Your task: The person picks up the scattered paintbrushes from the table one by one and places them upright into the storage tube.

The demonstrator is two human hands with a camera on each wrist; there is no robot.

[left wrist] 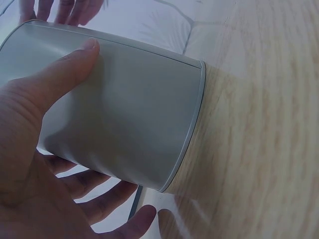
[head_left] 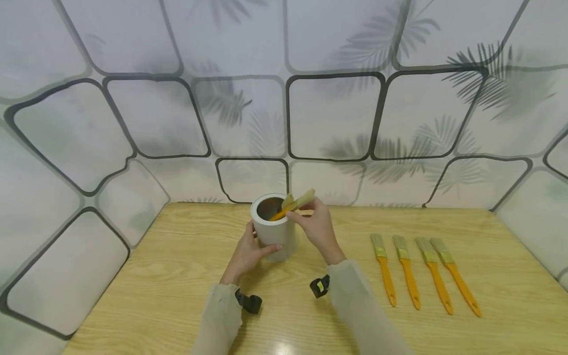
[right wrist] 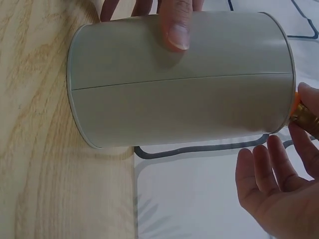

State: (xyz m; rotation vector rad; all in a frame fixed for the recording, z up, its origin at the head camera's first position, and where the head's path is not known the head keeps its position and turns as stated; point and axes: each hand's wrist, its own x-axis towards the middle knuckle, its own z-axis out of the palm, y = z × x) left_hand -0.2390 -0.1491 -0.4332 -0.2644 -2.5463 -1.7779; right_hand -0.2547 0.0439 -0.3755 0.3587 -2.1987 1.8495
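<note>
A white cylindrical container (head_left: 277, 234) stands on the wooden table near the back wall. My left hand (head_left: 249, 250) grips its side, thumb across the front and fingers around the far side, as the left wrist view also shows. At the container's rim, my right hand (head_left: 317, 228) pinches a flat paintbrush (head_left: 305, 198) by its metal band, between thumb and forefinger. This brush leans with its pale bristles up to the right and its orange handle down inside the opening. Beside it, the bristles of another paintbrush (head_left: 287, 200) stick up from the container; its lower part is hidden.
Several flat paintbrushes (head_left: 409, 277) with orange handles lie in a row on the right of the table (head_left: 177, 276), bristles towards the back. A patterned wall covering (head_left: 248, 118) rises behind the table. Each wrist wears a black camera (head_left: 250, 301).
</note>
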